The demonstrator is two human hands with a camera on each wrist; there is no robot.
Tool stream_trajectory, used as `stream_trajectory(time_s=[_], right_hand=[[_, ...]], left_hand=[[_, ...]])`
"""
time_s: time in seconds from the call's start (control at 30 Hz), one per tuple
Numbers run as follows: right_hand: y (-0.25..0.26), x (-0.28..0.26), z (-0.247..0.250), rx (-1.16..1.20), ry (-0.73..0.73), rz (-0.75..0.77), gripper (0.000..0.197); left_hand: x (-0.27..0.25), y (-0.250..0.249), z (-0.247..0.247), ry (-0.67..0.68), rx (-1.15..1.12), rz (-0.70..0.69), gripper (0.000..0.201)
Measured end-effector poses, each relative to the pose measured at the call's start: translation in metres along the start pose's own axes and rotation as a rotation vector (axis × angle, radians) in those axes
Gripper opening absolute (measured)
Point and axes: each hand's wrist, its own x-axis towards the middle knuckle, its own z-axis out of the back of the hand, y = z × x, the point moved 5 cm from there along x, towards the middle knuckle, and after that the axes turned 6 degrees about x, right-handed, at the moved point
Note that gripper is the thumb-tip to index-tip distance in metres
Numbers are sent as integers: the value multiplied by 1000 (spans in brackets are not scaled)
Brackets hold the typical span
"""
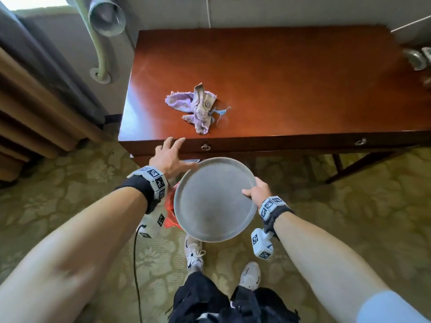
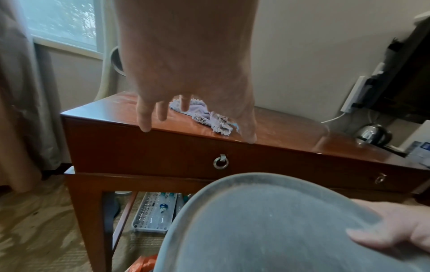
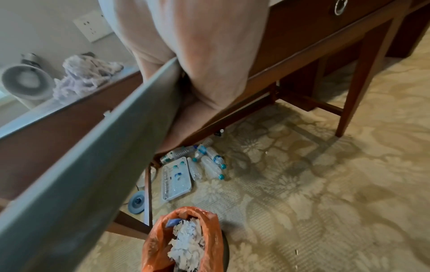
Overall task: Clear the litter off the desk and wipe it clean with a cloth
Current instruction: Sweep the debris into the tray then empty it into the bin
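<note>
The right hand (image 1: 257,191) grips the round tray (image 1: 214,199) at its 3 o'clock rim — the left hand (image 1: 171,157) is spread wide. The purple cloth (image 1: 193,106) lies on the desk (image 1: 291,85) at 12 o'clock.

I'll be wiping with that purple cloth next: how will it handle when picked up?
The cloth lies crumpled with frayed edges, so it is likely floppy and light. It will probably droop and need bunching. Loose threads beside it on the desk may trail or shed.
</note>
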Motion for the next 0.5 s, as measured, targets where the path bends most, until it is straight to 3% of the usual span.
stream_trajectory(time_s=[0.33,0.5], right_hand=[[-29,17,-45,90,-140,-152,28],[-37,36,-51,119,-169,-169,28]], left_hand=[[86,28,25,-82,64,-190,101],[117,16,33,-150,92,-259,104]])
